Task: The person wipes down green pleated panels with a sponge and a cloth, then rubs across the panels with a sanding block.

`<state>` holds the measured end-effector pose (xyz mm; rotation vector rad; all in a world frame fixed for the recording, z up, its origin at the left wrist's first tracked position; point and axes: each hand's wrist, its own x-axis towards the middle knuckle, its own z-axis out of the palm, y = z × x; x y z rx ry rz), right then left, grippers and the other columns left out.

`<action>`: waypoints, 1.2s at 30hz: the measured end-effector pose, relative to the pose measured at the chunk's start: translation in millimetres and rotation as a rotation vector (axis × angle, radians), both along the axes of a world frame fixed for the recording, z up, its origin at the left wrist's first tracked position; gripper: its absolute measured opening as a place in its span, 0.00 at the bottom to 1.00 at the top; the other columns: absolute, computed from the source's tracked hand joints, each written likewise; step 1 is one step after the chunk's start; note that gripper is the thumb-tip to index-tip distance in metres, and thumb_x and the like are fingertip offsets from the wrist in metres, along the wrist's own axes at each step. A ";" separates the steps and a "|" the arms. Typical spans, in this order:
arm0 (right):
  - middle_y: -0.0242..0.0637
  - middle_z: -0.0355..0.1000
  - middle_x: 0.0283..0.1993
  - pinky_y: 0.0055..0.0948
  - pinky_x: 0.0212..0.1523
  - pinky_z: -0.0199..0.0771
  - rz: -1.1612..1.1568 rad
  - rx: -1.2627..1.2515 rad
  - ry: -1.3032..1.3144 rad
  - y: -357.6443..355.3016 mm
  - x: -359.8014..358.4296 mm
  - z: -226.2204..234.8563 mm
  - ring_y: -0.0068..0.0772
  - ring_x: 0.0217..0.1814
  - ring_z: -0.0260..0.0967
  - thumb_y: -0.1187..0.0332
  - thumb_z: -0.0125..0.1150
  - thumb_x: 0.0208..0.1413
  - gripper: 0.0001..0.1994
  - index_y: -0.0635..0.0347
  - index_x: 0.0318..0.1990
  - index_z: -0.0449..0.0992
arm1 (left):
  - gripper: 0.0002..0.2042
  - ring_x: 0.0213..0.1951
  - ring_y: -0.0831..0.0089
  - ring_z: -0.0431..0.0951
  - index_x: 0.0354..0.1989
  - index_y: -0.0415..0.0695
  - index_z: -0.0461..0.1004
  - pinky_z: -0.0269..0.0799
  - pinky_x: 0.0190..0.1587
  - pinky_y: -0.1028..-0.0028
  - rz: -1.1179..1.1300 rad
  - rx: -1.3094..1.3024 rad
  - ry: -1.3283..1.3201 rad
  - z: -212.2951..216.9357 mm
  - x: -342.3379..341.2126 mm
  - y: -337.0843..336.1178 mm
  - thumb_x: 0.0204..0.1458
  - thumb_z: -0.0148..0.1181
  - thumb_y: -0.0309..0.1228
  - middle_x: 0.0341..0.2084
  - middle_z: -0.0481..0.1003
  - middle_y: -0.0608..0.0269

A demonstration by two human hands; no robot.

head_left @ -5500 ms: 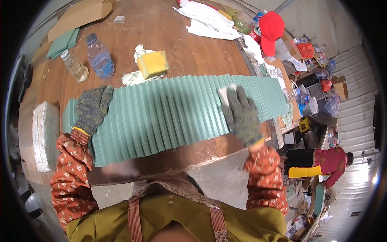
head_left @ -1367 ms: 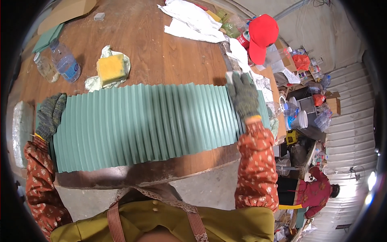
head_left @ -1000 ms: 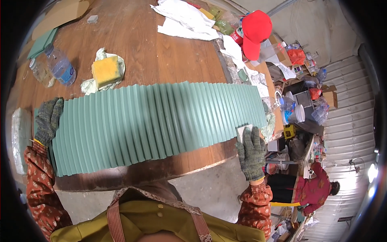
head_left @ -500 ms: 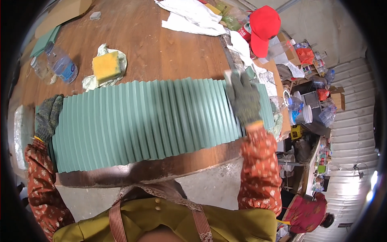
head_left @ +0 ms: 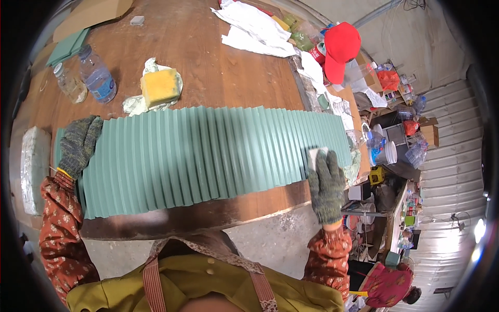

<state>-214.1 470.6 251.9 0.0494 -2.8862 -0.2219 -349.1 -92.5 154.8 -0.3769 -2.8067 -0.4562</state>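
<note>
A broad brown wood-grain table (head_left: 208, 62) is filling most of the view. Along its near side a long row of overlapping pale green strips (head_left: 171, 151) is lying, fanned in narrow ridges from the left hand to the table's right part. A rumpled white cloth (head_left: 254, 31) is spreading over the far right of the tabletop, while a brown cardboard sheet (head_left: 93, 15) is lying at the far left. A pale slab in clear wrapping (head_left: 36, 169) is resting just beyond the row's left end, and flat green sheets (head_left: 67, 48) are lying near the cardboard. A red peaked cap (head_left: 343, 49) is sitting at the right.

The left hand, in a dark grey-green knitted glove (head_left: 79, 145), is resting on the row's left end, fingers together; whether it is gripping cannot be told. The right hand, in a matching glove (head_left: 327, 190), is reaching over the row's near edge by its right end, fingers slightly apart.

A clear blue-labelled plastic bottle (head_left: 97, 75) is standing beside a smaller clear bottle (head_left: 71, 86). A yellow rectangular sponge (head_left: 159, 87) is resting on a crumpled pale cloth (head_left: 136, 105). A small white block (head_left: 313, 157) is showing beneath the right hand's fingers, being held against the strips.
</note>
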 end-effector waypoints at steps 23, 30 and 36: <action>0.54 0.56 0.66 0.52 0.58 0.62 -0.002 0.049 0.027 -8.1 26.2 -21.2 0.59 0.60 0.60 0.58 0.55 0.59 0.26 0.58 0.62 0.63 | 0.13 0.48 0.54 0.73 0.49 0.42 0.74 0.65 0.53 0.60 -0.142 -0.155 0.122 -6.7 0.6 -10.4 0.59 0.51 0.33 0.45 0.75 0.51; 0.53 0.60 0.63 0.51 0.53 0.65 0.006 0.015 0.105 -5.9 -61.9 -39.5 0.57 0.53 0.65 0.55 0.50 0.60 0.24 0.57 0.60 0.66 | 0.14 0.48 0.54 0.73 0.49 0.42 0.75 0.65 0.53 0.59 0.020 -0.033 -0.044 0.8 1.0 -8.2 0.59 0.51 0.34 0.46 0.75 0.52; 0.53 0.61 0.59 0.52 0.47 0.68 0.039 -0.009 0.128 -14.5 -55.2 -24.7 0.56 0.46 0.67 0.59 0.49 0.60 0.22 0.59 0.58 0.66 | 0.15 0.49 0.55 0.73 0.52 0.44 0.72 0.64 0.55 0.60 -0.030 -0.080 -0.061 6.2 -1.2 1.3 0.61 0.48 0.34 0.49 0.74 0.54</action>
